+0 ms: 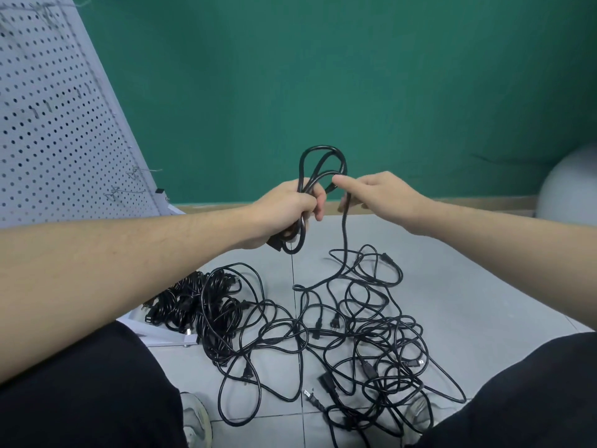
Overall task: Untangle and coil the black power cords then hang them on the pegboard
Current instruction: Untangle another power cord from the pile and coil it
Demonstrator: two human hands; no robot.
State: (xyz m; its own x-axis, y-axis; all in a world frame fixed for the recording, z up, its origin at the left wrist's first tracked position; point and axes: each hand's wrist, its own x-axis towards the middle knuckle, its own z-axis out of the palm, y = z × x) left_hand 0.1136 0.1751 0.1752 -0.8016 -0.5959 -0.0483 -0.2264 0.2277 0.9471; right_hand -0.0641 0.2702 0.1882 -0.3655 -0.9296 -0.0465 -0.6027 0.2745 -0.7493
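Observation:
My left hand (pixel 287 208) grips a half-wound coil of black power cord (pixel 323 163), loops standing above the fist and hanging below it. My right hand (pixel 374 192) pinches the same cord's free run just right of the coil; that strand (pixel 345 247) drops to the floor. A big tangle of black cords (pixel 355 334) with several plugs lies on the grey tiles between my knees. A tighter heap of cords (pixel 193 305) sits at the left. The white pegboard (pixel 55 124) leans at the upper left, with wire hooks (pixel 129 185) near its lower edge.
A green wall (pixel 323 76) runs behind the floor. A grey ball (pixel 568 185) rests at the right edge. My black-trousered legs (pixel 84 389) frame the tangle, shoes (pixel 197 418) at the bottom. The pegboard's white base (pixel 155 334) lies under the left heap.

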